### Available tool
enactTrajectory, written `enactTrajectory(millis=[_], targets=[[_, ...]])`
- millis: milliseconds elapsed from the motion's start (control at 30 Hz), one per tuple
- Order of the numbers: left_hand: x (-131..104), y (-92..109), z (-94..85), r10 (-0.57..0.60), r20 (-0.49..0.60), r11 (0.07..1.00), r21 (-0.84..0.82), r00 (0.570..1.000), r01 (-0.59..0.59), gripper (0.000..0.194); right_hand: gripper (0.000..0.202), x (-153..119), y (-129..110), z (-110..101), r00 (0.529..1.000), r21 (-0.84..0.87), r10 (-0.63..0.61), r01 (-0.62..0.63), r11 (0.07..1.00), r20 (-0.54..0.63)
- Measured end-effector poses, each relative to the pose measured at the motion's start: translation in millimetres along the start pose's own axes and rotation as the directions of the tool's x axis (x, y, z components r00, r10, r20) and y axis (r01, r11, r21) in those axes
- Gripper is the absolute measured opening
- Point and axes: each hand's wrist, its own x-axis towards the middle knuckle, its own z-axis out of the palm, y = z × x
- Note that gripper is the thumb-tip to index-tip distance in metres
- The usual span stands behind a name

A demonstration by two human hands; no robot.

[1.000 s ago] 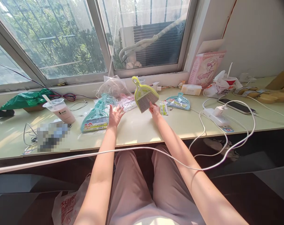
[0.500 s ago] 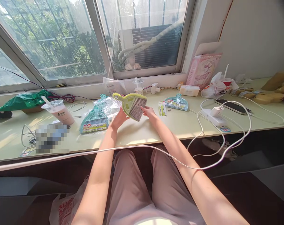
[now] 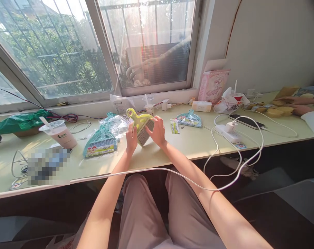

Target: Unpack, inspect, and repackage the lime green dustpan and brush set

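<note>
Cup (image 3: pixel 60 134) label "1", beside packaged brush (image 3: pixel 100 144)

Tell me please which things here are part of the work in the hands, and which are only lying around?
In hand:
left hand
right hand
yellow-green brush set

Lying about:
teal packaged brush set
drink cup
phone
white charger
pink box
</note>
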Motion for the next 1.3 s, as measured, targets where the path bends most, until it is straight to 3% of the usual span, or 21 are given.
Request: enactTrajectory(millis=[100,233,433,633,700,800,900,1300], targets=[[-11,11,6.2,0.105,-0.094,0.991,0.095,0.990,-0.096,0.036,0.036,-2,-6,-1,0.999,-0.071,-0.045,0.043,0.997,-0.029],[-15,17,10.3,0.126,-0.061,0.981,0.154,0.990,-0.116,0.023,0.020,-1,-7,1,0.988,-0.044,-0.099,0.105,0.994,0.119],[-19,18,11.5,0.141,-0.070,0.974,0.191,0.988,-0.125,0.024,0.015,-4,-11,7,0.989,0.148,0.086,-0.103,0.984,0.117],[-23,21,10.5,0.165,0.035,0.944,0.285,0.986,-0.168,0.030,0.010,-4,-10,6,0.960,0.354,-0.006,-0.098,0.930,0.281],[-23,21,10.3,0.163,0.043,0.956,0.242,0.986,-0.168,0.028,0.007,-4,-9,7,0.956,0.364,0.046,-0.155,0.919,0.289],[-22,19,11.1,0.134,0.058,0.973,0.184,0.989,-0.142,0.027,0.018,-5,-7,11,0.952,0.289,0.192,-0.258,0.922,0.239],[-21,14,12.7,0.138,0.098,0.966,0.206,0.986,-0.156,0.027,0.019,-6,-4,14,0.928,0.209,0.293,-0.341,0.917,0.231],[-5,-1,3.3,0.365,0.171,0.758,0.515,0.915,-0.399,0.041,0.009,8,4,14,0.920,0.361,0.284,-0.370,0.856,0.269]])
